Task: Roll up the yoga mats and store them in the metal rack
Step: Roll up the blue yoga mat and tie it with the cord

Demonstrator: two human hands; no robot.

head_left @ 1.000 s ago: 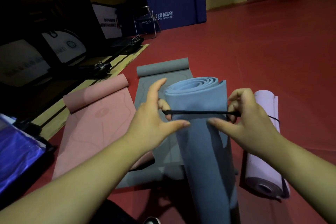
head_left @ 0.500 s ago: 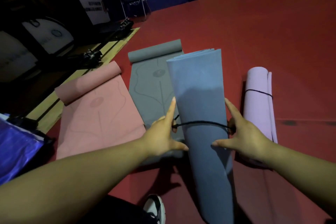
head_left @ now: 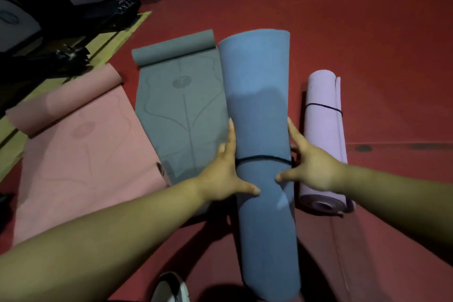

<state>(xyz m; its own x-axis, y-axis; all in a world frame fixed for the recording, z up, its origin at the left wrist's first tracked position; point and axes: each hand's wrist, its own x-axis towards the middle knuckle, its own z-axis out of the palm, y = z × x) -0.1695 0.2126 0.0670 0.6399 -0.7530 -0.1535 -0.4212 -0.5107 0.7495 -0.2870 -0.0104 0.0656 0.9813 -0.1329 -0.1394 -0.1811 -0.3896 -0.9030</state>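
The left hand [head_left: 220,174] and right hand [head_left: 311,167], which pinched the black cord [head_left: 262,160] a second ago, now press straight fingers flat on the 9 and 3 o'clock sides of the rolled blue mat [head_left: 259,110], thumbs across its front, the cord round its middle. On the red floor [head_left: 367,44] a tied lilac mat [head_left: 323,135] lies at 3 o'clock; the grey mat [head_left: 181,110], then the pink mat [head_left: 81,149], lie half unrolled at 9 o'clock.

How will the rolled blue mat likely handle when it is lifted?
Probably holds its roll: one black cord rings the blue mat. Seems light, since the left hand and the right hand steady it on end with straight fingers. Its untied top may loosen.
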